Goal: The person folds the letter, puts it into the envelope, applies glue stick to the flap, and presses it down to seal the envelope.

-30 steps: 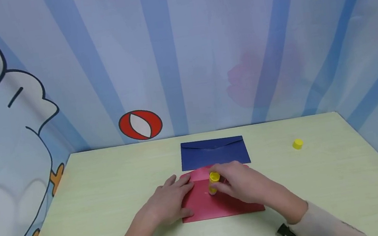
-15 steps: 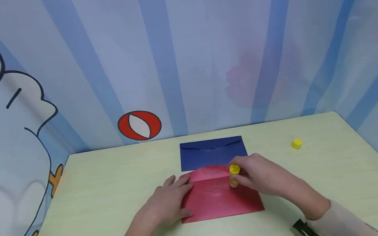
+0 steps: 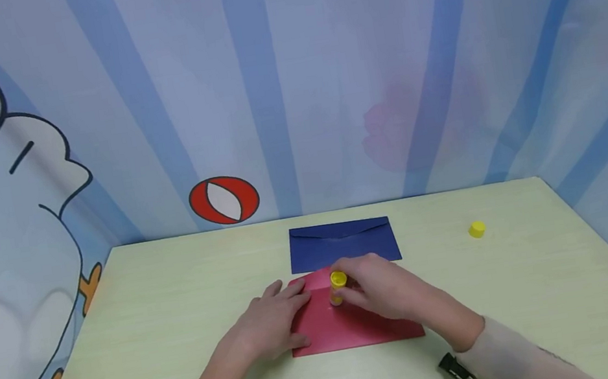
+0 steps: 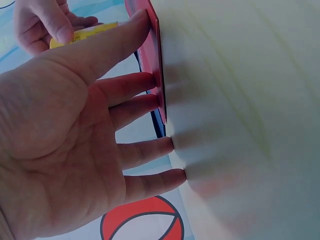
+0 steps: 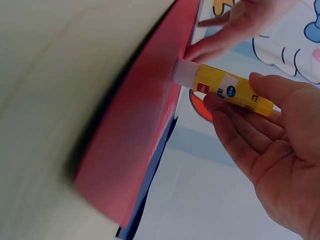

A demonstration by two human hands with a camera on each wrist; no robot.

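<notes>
A red envelope (image 3: 360, 328) with its flap folded back lies on the table in front of me. My right hand (image 3: 384, 289) pinches a yellow glue stick (image 3: 338, 281) between thumb and fingers. In the right wrist view the glue stick (image 5: 225, 89) has its pale, uncapped end against the red envelope (image 5: 135, 125). My left hand (image 3: 271, 322), fingers spread and mostly straight, rests on the envelope's left side. The left wrist view has the left hand's (image 4: 90, 130) thumb and two fingers on the envelope, while the other two fingertips touch the table.
Just behind the red envelope lies a dark blue envelope (image 3: 343, 246), its flap side up. A small yellow cap (image 3: 477, 229) sits on the table (image 3: 531, 286) farther right. A printed curtain (image 3: 312, 83) rises along the table's back edge.
The right hand slid rightward with the glue stick across the red envelope, then back left to near its middle. The left hand stayed in place.
</notes>
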